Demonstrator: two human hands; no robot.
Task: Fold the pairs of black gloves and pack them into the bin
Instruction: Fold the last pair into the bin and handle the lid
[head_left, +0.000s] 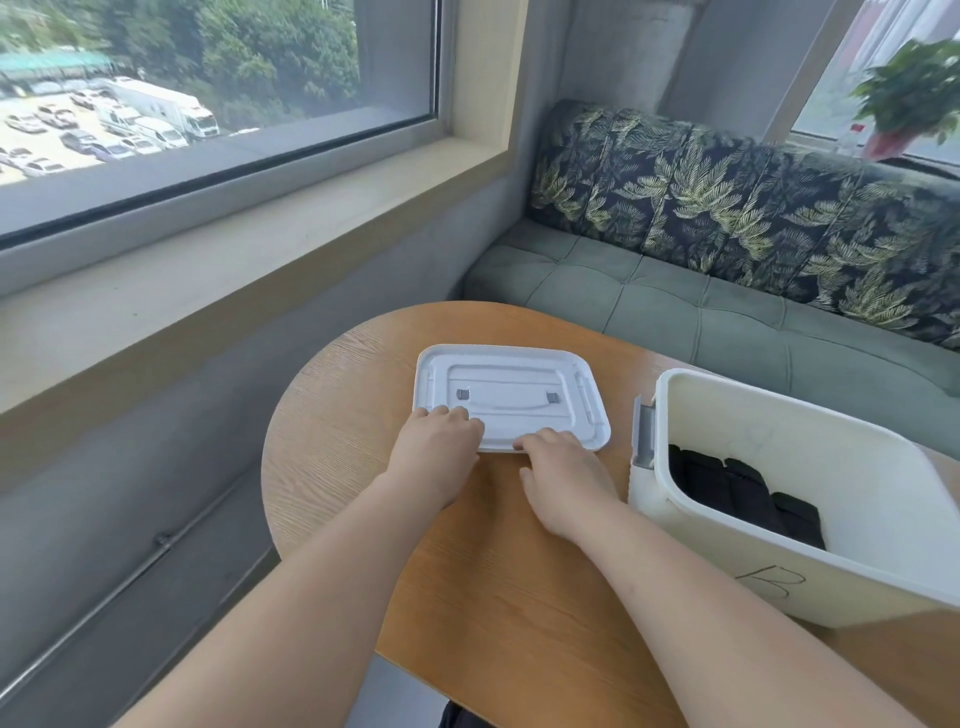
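**Closing step — handling note**

The gloves (743, 493) lie folded in the bin (779, 410) at right. The left hand (441, 441) pinches the lid (519, 384) at its near edge; the right hand (561, 478) rests fingers there — grip unclear. We judge the lid light, stiff and slick: hold it by the rim.

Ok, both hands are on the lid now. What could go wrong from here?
1. The left hand and right hand grip the lid only at its near edge, so it may tip or slip when lifted.
2. Swinging it to the right could knock the grey latch or shove the bin.
3. A hard bump might disturb the folded black gloves inside.
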